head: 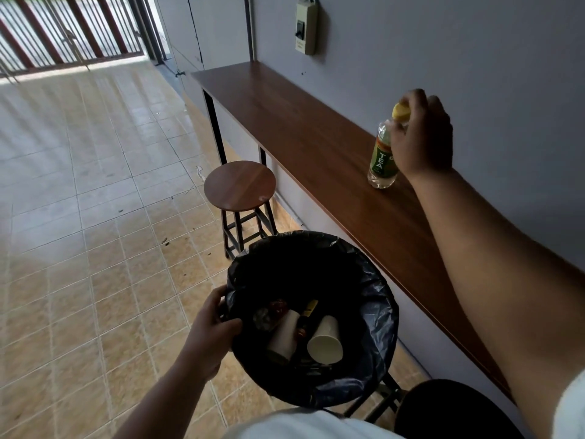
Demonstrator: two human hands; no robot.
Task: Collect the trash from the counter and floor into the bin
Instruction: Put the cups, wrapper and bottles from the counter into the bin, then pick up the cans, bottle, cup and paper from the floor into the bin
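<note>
Bottle (pixel 383 153) stands upright on the counter (pixel 285 122) near the wall, and your right hand (pixel 422 137) curls over its yellow cap, fingers closing on the neck, probably to lift it. Your left hand (pixel 210 331) grips the bin (pixel 373 359) rim, holding it close below the counter edge so the drop is short. Cups (pixel 326 343) already lie inside. A stool (pixel 240 185) stands beyond the bin, clear of your reach.

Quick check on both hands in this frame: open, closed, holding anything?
Left hand: closed on the rim of the bin, holding it.
Right hand: fingers closed around the cap end of the tea bottle, which stands on the counter.
</note>
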